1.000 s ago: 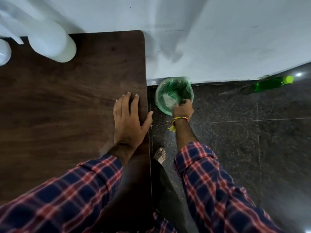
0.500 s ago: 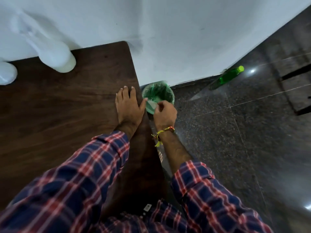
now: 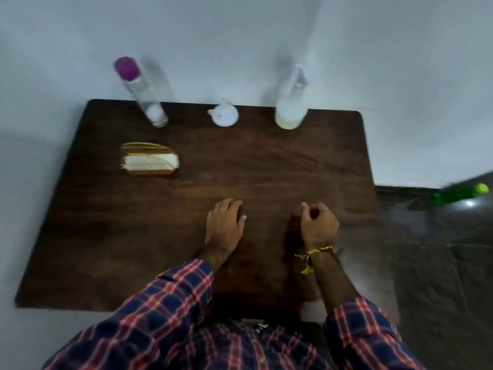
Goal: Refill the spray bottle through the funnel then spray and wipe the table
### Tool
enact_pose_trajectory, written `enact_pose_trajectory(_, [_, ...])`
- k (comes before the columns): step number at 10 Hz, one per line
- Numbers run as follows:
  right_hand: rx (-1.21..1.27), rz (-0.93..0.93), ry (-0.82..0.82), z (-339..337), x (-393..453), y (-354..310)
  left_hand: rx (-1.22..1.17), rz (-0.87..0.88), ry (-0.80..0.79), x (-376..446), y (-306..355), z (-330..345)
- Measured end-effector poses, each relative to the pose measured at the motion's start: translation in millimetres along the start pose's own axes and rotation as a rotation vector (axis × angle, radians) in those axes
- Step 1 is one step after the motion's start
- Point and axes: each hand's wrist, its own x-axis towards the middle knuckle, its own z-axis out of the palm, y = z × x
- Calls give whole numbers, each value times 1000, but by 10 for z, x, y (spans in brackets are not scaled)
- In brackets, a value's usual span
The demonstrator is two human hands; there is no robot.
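**Hands coming back to the table, nothing held**

The person is facing the table (image 3: 266, 169) squarely now, where a second ago the view was tilting right toward a green bin on the floor with the right hand reaching at it. That bin is no longer showing. The left hand (image 3: 225, 225) is resting palm-down on the wood, released and empty. The right hand (image 3: 317, 227) is hovering loosely curled just right of it, gripping nothing visible. The spray bottle (image 3: 292, 108) is standing at the far edge, right of the white funnel (image 3: 223, 116), with a purple-capped bottle (image 3: 141, 94) further left. By my reading the wiping looks finished, or the refill is yet to start; blur is leaving that open. Any next move calls for reaching far across to those three.
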Motion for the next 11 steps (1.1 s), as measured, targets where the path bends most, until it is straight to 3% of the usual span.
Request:
enact_pose_trajectory(2, [-22, -151, -140, 579, -374, -736, -35, -295, 14, -108, -1140, -493])
enact_pose_trajectory(3, [-49, -307, -324, 929, -462, -1124, -47, -394, -127, -63, -1421, -673])
enact_pose_trajectory(4, [-81, -475, -472, 1367, -431, -1599, -49, -358, -235, -2, -1503, -719])
enact_pose_trajectory(6, [-135, -675, -631, 2112, -344, -2526, -81, -333, -252, 2, -1539, -649])
enact_pose_trajectory(7, [-210, -767, -626, 2350, -330, -2701, -106, -351, -276, 19, -1515, -657])
enact_pose_trajectory(9, [-249, -749, -614, 2415, -340, -2831, -87, -346, -308, 64, -1486, -727])
enact_pose_trajectory(11, [-181, -578, -565, 2131, -343, -2618, -40, -332, -322, 67, -1433, -790])
